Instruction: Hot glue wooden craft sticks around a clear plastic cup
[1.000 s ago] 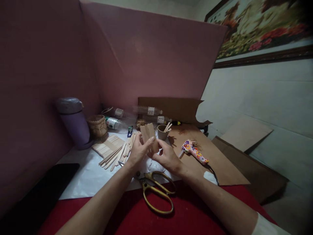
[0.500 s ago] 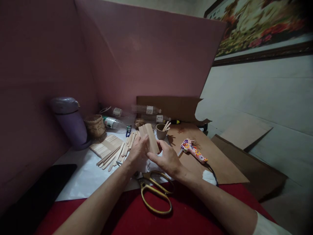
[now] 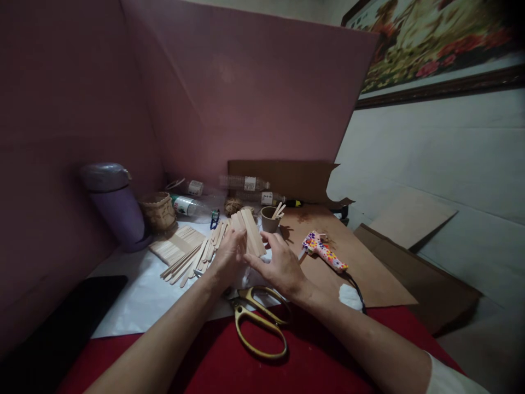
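Several flat wooden craft sticks (image 3: 249,230), side by side like a panel, are held up between my hands. My left hand (image 3: 229,251) is closed on their left side. My right hand (image 3: 282,265) curves round the lower right edge, thumb and fingers touching or very near it. Loose craft sticks (image 3: 200,257) lie fanned out left of my hands, beside a banded bundle of sticks (image 3: 176,246). Below my hands are large gold-handled scissors (image 3: 262,323), their blades partly hidden by my left arm.
A flowered glue gun (image 3: 324,251) lies on brown cardboard (image 3: 369,279) at the right. Behind my hands stand a small pot (image 3: 269,220) with sticks in it, a twine ball (image 3: 233,206) and clear plastic bottles (image 3: 192,207). A purple tumbler (image 3: 118,213) and woven basket (image 3: 158,212) stand left.
The held sticks tilt slightly differently, and the fingers of my right hand have loosened a little along their edge. The view has shifted slightly; the things on the table stay put.
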A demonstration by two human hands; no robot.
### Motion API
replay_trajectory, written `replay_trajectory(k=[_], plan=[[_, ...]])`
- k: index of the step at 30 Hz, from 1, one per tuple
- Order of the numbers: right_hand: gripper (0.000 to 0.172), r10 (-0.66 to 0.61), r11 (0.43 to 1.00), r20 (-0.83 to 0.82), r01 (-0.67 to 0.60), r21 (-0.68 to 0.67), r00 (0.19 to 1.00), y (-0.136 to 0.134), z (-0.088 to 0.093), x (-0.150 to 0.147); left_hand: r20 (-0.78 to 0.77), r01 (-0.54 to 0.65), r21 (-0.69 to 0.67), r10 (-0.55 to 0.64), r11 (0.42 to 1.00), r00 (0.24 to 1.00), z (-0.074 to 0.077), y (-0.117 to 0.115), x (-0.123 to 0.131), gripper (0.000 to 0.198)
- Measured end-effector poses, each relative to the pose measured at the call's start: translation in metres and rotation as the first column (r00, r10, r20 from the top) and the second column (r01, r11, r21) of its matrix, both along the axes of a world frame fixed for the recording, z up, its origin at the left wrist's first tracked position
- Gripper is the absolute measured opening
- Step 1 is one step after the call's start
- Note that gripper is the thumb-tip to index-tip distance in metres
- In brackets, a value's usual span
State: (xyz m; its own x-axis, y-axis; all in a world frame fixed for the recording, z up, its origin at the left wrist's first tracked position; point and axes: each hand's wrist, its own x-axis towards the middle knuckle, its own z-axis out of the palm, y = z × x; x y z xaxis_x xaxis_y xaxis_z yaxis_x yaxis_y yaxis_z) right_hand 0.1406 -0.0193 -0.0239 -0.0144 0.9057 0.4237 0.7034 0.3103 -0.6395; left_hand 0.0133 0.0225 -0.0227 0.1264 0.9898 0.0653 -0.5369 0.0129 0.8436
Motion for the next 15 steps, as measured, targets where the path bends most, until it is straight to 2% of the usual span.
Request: replay_trajectory(k=[2, 4, 8, 15], plan=[[0.059, 0.035, 0.996, -0.002, -0.034, 0.079, 0.999, 0.001, -0.003, 0.002, 0.007, -0.002, -0.027, 0.002, 1.000, 1.000, -0.001, 0.002, -0.001, 0.032], [0.050, 0.089, 0.988, -0.021, -0.086, 0.130, 0.996, 0.003, -0.005, 0.003, 0.011, -0.003, -0.045, 0.003, 0.999, 1.000, 0.000, 0.002, -0.001, 0.030], [0.044, 0.133, 0.980, -0.069, -0.121, 0.156, 0.989, 0.005, -0.008, 0.004, -0.052, 0.021, -0.062, -0.025, 0.998, 0.998, 0.002, -0.002, -0.003, 0.036], [0.041, 0.129, 0.969, -0.033, -0.119, 0.217, 0.991, 0.006, -0.009, 0.005, -0.055, 0.000, 0.057, 0.003, 0.998, 0.998, -0.012, 0.005, -0.001, 0.045]])
